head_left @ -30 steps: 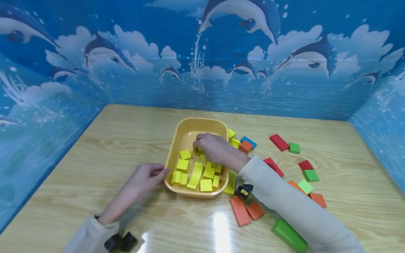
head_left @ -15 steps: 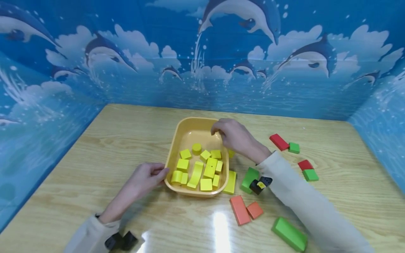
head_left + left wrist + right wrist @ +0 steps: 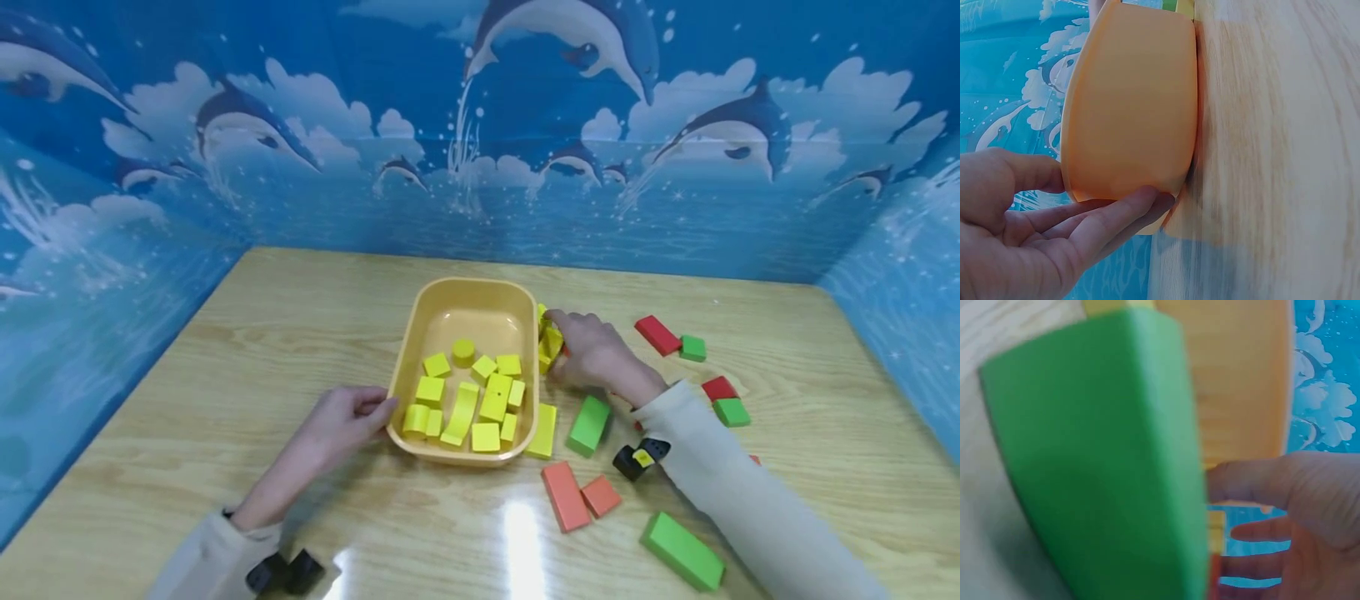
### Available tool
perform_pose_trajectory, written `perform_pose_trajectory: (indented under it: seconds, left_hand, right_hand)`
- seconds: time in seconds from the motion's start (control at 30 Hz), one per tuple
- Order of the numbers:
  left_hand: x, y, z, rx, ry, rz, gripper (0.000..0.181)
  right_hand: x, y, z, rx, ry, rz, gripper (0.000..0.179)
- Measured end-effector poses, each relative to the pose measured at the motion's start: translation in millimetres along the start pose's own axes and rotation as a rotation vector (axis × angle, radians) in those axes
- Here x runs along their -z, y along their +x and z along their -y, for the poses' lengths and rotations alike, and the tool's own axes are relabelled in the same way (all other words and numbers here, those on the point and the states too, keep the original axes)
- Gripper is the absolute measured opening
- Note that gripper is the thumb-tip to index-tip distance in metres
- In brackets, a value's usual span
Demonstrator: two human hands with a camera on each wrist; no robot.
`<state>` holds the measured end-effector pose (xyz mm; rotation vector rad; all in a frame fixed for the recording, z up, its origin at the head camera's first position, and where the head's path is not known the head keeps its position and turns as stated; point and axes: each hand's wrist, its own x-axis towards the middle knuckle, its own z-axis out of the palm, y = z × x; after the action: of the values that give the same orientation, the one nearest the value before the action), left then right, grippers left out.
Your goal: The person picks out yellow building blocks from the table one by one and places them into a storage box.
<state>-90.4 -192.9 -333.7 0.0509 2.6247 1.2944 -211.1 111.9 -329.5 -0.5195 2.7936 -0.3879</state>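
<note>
In the head view, a tan plastic tub (image 3: 465,287) holds several yellow blocks, among them a cylinder (image 3: 462,352) and an arch-like piece (image 3: 461,414). My left hand (image 3: 341,429) grips the tub's near left corner; the left wrist view has the thumb at the rim and the fingers against the outer wall. Just right of the tub, my right hand (image 3: 600,354) reaches over a small group of yellow blocks (image 3: 551,342). Its thumb and fingers are spread in the right wrist view; whether they touch a block is hard to tell. A green block (image 3: 1091,456) covers much of that view.
A flat yellow block (image 3: 542,431) lies against the tub's right side, with a green block (image 3: 588,426) beside it. Nearer are two orange-red blocks (image 3: 566,496) and a long green block (image 3: 682,551). Red (image 3: 657,335) and green blocks (image 3: 693,348) lie farther right.
My right hand has drawn up out of the tub and moved right to the yellow blocks outside, leaving a yellow cylinder among the others inside. The left hand keeps its place.
</note>
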Motion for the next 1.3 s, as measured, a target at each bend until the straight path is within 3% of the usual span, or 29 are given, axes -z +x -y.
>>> perform_pose_trajectory:
  seconds: [0.23, 0.4, 0.57, 0.67, 0.8, 0.93, 1.03, 1.17, 1.3]
  left_hand:
    - [-1.9, 1.2, -1.8, 0.046, 0.004, -0.003, 0.033]
    - [-2.3, 1.0, -1.7, 0.042, -0.042, -0.003, 0.033]
    - [-1.3, 1.2, 0.3, 0.003, -0.087, 0.013, 0.032]
    - [-0.9, 1.0, 0.5, 0.008, -0.083, 0.014, 0.032]
    - [-1.3, 0.4, -1.0, 0.049, -0.052, -0.002, 0.033]
    - [-2.0, 0.2, -0.6, 0.047, -0.049, -0.01, 0.033]
    - [-2.1, -0.4, 0.7, 0.018, -0.047, -0.013, 0.033]
    - [-1.9, -1.2, 2.8, -0.042, -0.033, -0.024, 0.029]
    - [-2.4, -0.8, 4.2, -0.071, -0.031, -0.023, 0.025]
  right_hand:
    - [-15.6, 2.6, 2.5, 0.017, -0.053, -0.12, 0.078]
    - [-16.1, 2.8, 0.9, 0.014, -0.036, -0.141, 0.076]
    - [1.0, 2.0, -5.8, -0.004, 0.074, -0.129, 0.074]
    - [17.9, 3.8, -3.9, 0.003, 0.132, -0.17, 0.074]
    - [30.4, 6.5, 10.8, 0.077, 0.126, -0.266, 0.073]
    - [29.2, 8.7, 27.2, 0.158, 0.119, -0.319, 0.07]
    - [21.7, 12.5, 39.2, 0.236, 0.134, -0.312, 0.067]
    - [7.2, 21.1, 56.1, 0.347, 0.161, -0.244, 0.06]
    - [-5.4, 31.9, 73.9, 0.373, 0.188, -0.172, 0.056]
